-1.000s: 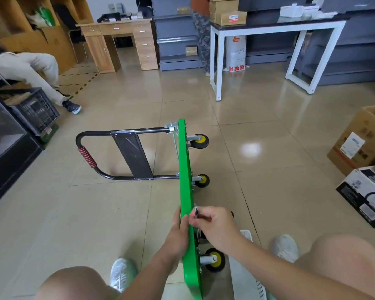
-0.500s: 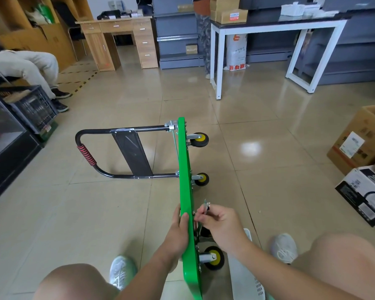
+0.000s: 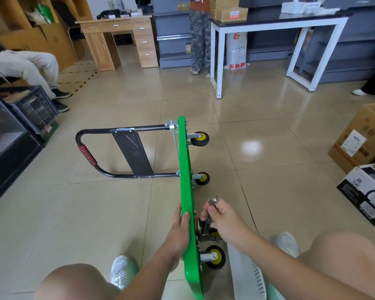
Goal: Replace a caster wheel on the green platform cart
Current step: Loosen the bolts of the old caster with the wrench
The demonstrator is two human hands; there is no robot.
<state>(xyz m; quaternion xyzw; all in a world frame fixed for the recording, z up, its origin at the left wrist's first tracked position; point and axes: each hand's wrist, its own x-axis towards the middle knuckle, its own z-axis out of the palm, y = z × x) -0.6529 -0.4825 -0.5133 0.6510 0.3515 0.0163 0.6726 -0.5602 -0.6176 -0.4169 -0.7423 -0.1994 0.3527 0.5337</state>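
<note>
- Right hand: its fingers are curling tight round a silver wrench, and the forked head is poking up above the knuckles.
- The wrench's lower end is running down behind that hand toward a wheel mount. I cannot tell whether it is sitting on a nut.
- Left hand is gripping the top edge of the cart, with the thumb hooking over onto the wheel side. The other fingers are hidden behind the deck.
- The green cart is standing on its long edge on the floor, between the person's knees, with its underside facing right.
- The near wheel is sticking out just below the right hand, and another is mostly hiding behind that hand.
- Two far wheels are jutting out toward the cart's far end.
- The black handle with its red grip is lying out to the left.
- A white basket is sitting on the floor just right of the near wheel.
- White shoes are planted on either side of the cart.
- A cardboard box and a black-and-white box are sitting well off to the right.
- Beyond them all, a white table and a wooden desk are standing at the back, and a black crate is at the left.
</note>
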